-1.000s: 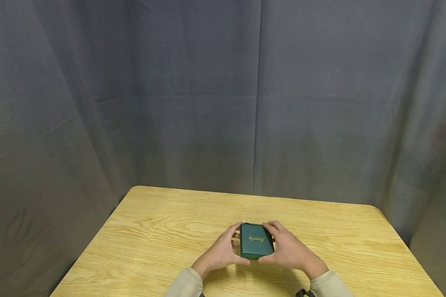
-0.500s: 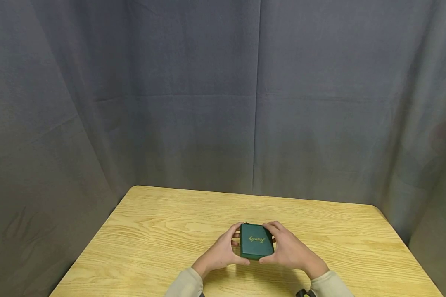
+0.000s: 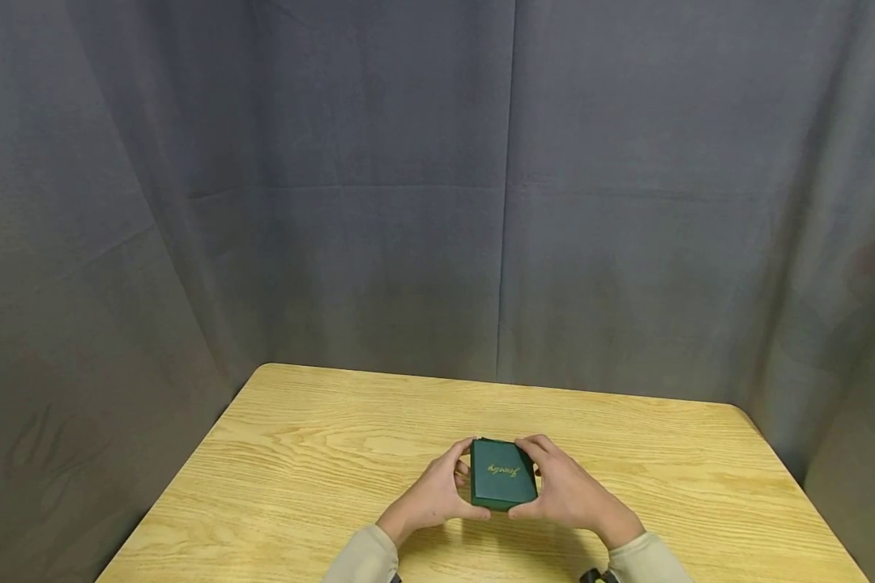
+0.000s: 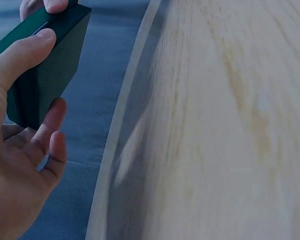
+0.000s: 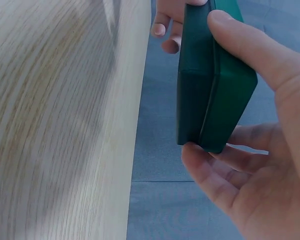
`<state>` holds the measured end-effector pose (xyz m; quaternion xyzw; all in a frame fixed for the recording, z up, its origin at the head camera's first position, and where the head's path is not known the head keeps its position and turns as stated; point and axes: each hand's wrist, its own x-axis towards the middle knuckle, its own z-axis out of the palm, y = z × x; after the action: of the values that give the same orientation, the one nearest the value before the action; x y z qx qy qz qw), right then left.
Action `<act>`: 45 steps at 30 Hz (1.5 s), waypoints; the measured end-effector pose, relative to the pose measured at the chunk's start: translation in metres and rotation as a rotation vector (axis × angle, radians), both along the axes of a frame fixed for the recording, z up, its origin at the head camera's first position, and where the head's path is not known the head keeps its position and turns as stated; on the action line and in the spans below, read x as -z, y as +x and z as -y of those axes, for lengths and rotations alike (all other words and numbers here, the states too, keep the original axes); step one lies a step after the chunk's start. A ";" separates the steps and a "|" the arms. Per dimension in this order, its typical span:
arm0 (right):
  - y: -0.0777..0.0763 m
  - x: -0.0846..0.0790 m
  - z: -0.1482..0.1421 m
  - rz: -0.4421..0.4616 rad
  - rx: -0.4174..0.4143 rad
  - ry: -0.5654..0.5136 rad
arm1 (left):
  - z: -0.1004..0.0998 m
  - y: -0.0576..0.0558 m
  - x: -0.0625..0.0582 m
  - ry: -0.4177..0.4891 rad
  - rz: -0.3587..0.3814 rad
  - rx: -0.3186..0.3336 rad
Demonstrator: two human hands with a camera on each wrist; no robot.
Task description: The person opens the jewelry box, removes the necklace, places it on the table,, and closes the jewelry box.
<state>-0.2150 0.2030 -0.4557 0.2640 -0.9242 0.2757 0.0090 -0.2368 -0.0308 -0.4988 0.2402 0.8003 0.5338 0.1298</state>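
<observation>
A dark green jewelry box (image 3: 505,474), with gold lettering on its lid, is held between both hands above the table. Its lid is closed, and a seam runs round its side in the right wrist view. My left hand (image 3: 435,491) grips the left side, thumb at the near edge and fingers at the far edge. On the other side my right hand (image 3: 570,491) grips it in the same way. The left wrist view shows the box (image 4: 55,60) raised off the wood, with its plain underside facing the table.
The light wood-grain table (image 3: 299,470) spreads out around and beneath the hands. Grey curtains (image 3: 379,243) hang behind it and along both sides. A shadow from the hands falls on the wood just below them.
</observation>
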 end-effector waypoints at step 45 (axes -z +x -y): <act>0.002 -0.002 0.002 -0.041 0.011 -0.078 | 0.001 0.001 0.001 0.051 0.030 -0.001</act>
<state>-0.2130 0.2005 -0.4537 0.2639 -0.9138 0.3062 0.0397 -0.2361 -0.0321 -0.4993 0.2348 0.7845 0.5578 0.1354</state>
